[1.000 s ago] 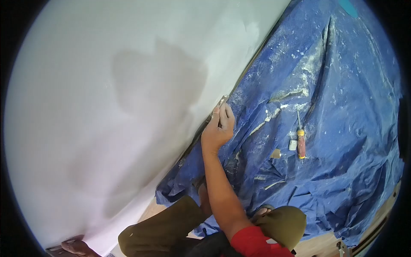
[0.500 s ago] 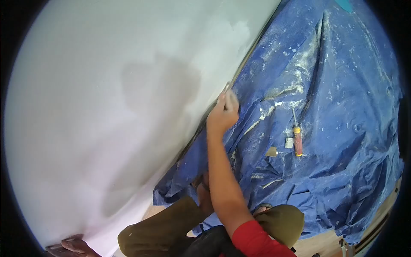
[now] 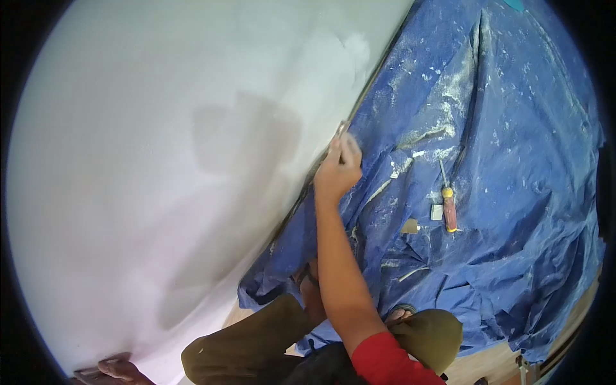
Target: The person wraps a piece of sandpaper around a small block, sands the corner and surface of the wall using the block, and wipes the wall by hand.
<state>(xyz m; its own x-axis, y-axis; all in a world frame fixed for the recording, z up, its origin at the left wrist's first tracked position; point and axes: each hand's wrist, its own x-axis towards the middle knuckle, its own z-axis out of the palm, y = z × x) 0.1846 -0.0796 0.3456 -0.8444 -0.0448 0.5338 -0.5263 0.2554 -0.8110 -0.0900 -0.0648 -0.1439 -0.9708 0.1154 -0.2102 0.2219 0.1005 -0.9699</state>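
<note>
The right hand (image 3: pixel 337 172) pinches a small pale piece (image 3: pixel 342 126) between thumb and slightly blurred fingers. The piece juts just beyond the fingertips, where the white wall (image 3: pixel 141 128) meets the blue sheet (image 3: pixel 526 154), its long axis roughly along that edge. The left hand (image 3: pixel 123 371), well apart, touches a dark flat object (image 3: pixel 90 375); whether its fingers grip, I cannot tell.
</note>
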